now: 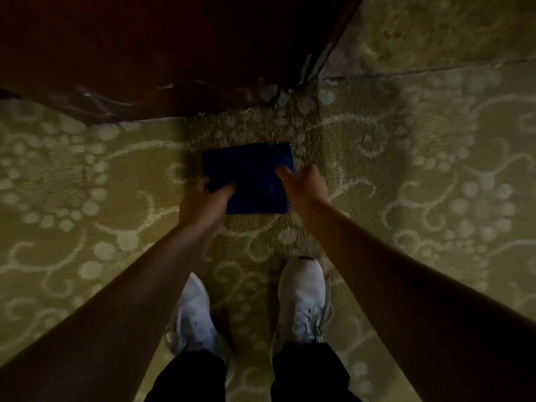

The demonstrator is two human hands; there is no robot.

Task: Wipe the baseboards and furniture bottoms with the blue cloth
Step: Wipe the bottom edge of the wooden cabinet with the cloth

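Both hands hold the blue cloth [249, 178], folded into a flat square, out in front of the person and above the patterned carpet [87, 184]. The left hand [204, 198] grasps the cloth's near left edge, thumb on top and fingers curled under; the right hand [303, 184] pinches the right edge, with its fingers laid over the fabric. Two white shoes [301, 300] stand on the carpet just below the cloth. Ahead, the dark wood furniture [145, 53] meets the carpet, and its bottom edge [179, 107] lies close beyond the cloth; a wall [435, 30] runs off to the right (the corner where they meet looks scuffed or frayed, though the light is too dim to be sure).

No wiping contact exists yet. The main risk from here seems to be the poor light: strips of the furniture bottom could be missed. The folded cloth may also come open if one hand lets go carelessly, and rough material at the corner could snag it.
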